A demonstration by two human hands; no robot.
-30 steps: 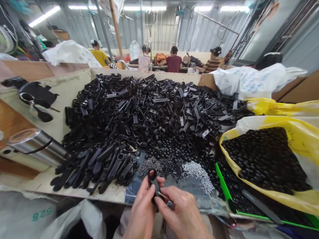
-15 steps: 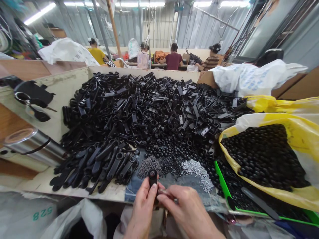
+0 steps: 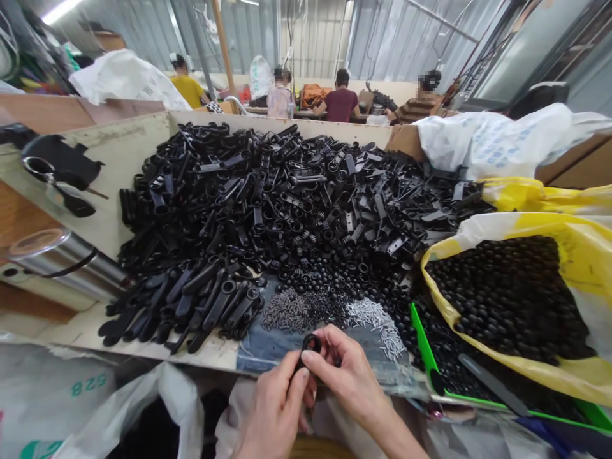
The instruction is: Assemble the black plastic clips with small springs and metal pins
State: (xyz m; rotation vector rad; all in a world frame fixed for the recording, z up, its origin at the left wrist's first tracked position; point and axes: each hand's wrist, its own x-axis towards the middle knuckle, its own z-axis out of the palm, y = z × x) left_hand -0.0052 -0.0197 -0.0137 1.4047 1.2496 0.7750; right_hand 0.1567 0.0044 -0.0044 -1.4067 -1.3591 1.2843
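Observation:
In front of my lap, a black plastic part with a ring-shaped end [image 3: 312,342] is gripped between both hands. My left hand [image 3: 280,398] closes round its lower length, thumb on top. My right hand [image 3: 351,373] pinches the ring end with thumb and fingers; whether it also holds a smaller piece is hidden. Just beyond the hands, a blue denim cloth [image 3: 265,350] bears small grey pieces [image 3: 287,310], tiny black pieces [image 3: 329,310] and silver pins [image 3: 375,319]. Black balls [image 3: 320,279] lie behind these. Long black handle-like parts [image 3: 222,309] are laid to the left.
A large heap of black plastic parts [image 3: 287,185] fills the bench. At right are a yellow-and-white bag [image 3: 581,255] of black balls and a green tray [image 3: 421,344]. A steel flask [image 3: 71,261] leans at left. Several people sit at a far bench.
My right hand has moved up to the ring end of the black part, which is now turned and tilted to the right. My left hand still holds it. The view has dipped slightly.

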